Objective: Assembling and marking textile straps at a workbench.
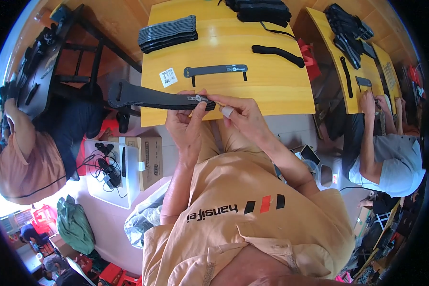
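Note:
My left hand (pixel 187 125) is closed round the right end of a stack of flat black straps (pixel 150 99), which reaches out to the left over the table's front edge. Each strap shows a wider rounded end with a slot, and pale print marks the top one near my thumb. At that printed end the fingertips of my right hand (pixel 247 120) are pinched against the straps; white tape wraps one finger. Beyond my hands a single dark strap (pixel 217 70) lies on the yellow table (pixel 214 100), across two short black strips.
A white label (pixel 168 77) lies left of the single strap. Behind it sits a neat strap pile (pixel 168 34); a black fabric strip (pixel 277 54) and a black fabric heap (pixel 262 12) lie right. A clear bin (pixel 131 188) with cables stands lower left. Other people work at both sides.

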Available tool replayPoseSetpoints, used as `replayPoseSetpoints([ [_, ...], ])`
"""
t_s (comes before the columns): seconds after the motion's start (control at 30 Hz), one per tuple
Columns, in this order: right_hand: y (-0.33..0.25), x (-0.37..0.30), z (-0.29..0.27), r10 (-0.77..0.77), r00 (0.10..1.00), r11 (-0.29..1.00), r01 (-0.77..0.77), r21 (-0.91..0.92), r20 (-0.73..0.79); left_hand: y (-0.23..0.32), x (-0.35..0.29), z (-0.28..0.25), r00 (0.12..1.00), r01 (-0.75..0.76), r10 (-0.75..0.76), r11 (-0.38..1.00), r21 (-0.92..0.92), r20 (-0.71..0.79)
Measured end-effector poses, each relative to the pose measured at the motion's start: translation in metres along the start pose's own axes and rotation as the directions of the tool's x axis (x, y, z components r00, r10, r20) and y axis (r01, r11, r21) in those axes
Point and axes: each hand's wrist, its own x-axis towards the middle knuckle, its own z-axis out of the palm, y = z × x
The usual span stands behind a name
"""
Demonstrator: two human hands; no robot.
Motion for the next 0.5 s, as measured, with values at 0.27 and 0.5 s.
replayPoseSetpoints([
  [0.27, -0.008, -0.006, -0.001, -0.089, 0.996, 0.976, 0.08, -0.202, -0.033, 0.003, 0.006, -0.009, 0.979, 0.205, -0.203, 0.978, -0.049, 0.034],
  [0.5, -0.002, -0.007, 0.002, -0.283, 0.959, 0.893, 0.26, -0.368, -0.01, 0.001, 0.001, -0.01, 0.941, 0.33, -0.328, 0.944, -0.019, 0.08],
])
